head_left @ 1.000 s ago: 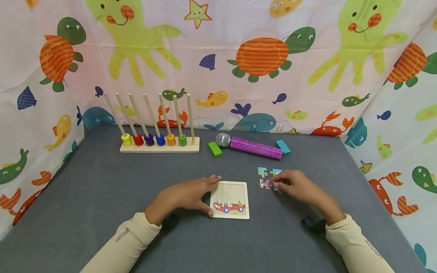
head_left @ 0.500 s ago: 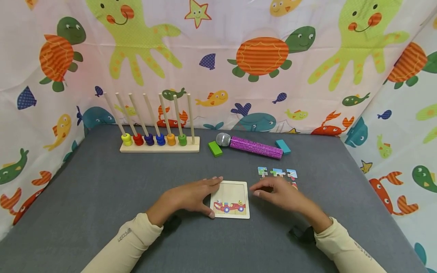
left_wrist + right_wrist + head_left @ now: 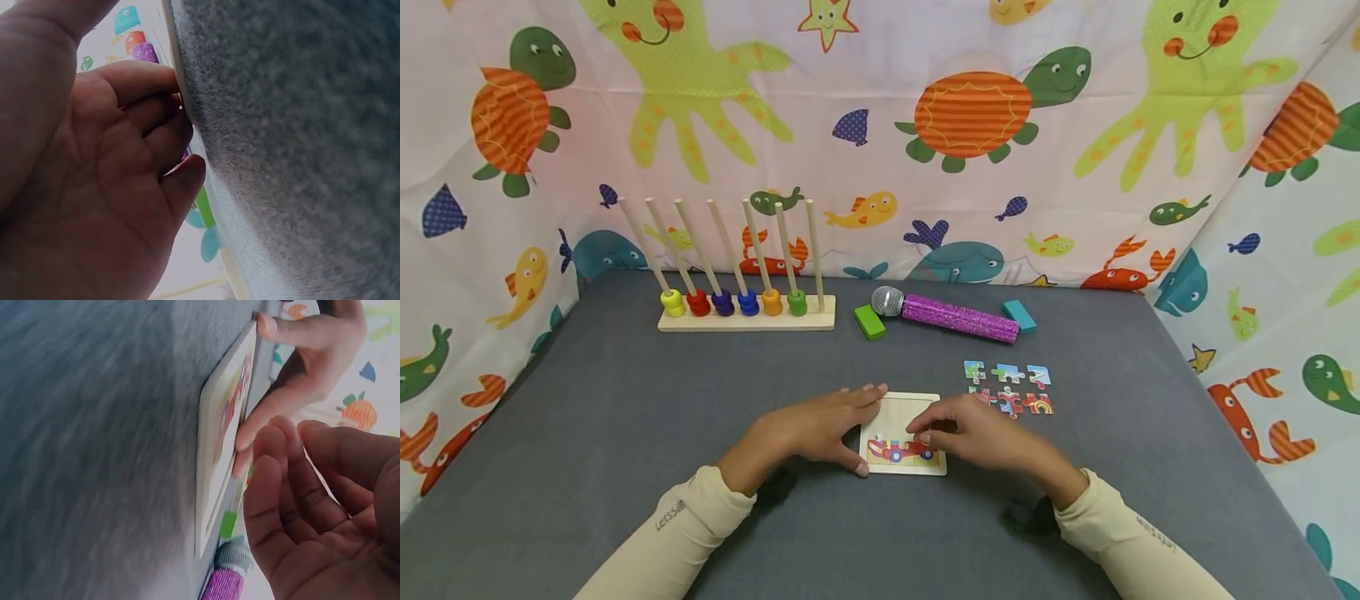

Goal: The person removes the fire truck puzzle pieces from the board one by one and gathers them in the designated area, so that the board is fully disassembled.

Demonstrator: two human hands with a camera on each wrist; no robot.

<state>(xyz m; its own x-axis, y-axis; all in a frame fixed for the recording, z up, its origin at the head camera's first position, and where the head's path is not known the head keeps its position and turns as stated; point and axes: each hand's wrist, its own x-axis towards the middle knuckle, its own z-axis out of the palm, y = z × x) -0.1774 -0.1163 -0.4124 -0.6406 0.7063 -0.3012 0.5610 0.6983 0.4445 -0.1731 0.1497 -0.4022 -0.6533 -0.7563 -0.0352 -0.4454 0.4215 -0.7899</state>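
Note:
A square wooden puzzle board (image 3: 898, 414) lies on the grey table, several joined pieces (image 3: 901, 452) along its near side showing a red vehicle. My left hand (image 3: 816, 425) rests against the board's left side, thumb at the near corner and fingertips at the far corner. Those fingers look spread and only lightly bent. Over the board's right side hovers my right hand (image 3: 977, 429), fingers loosely curved and the thumb close to the index finger. In the right wrist view nothing shows between its fingertips (image 3: 284, 428). Loose jigsaw pieces (image 3: 1009, 375) lie in two rows beyond the right hand.
A purple glittery microphone (image 3: 958, 317) lies at the back, between a green block (image 3: 870, 322) and a blue block (image 3: 1019, 316). Left of them stands a wooden peg stacker (image 3: 745, 324) with coloured rings and tall pegs. A printed sea-animal curtain (image 3: 880, 50) hangs behind the table.
My right hand has moved left from the loose pieces to over the puzzle board, uncovering both rows of pieces. The left hand has stayed at the board's left side.

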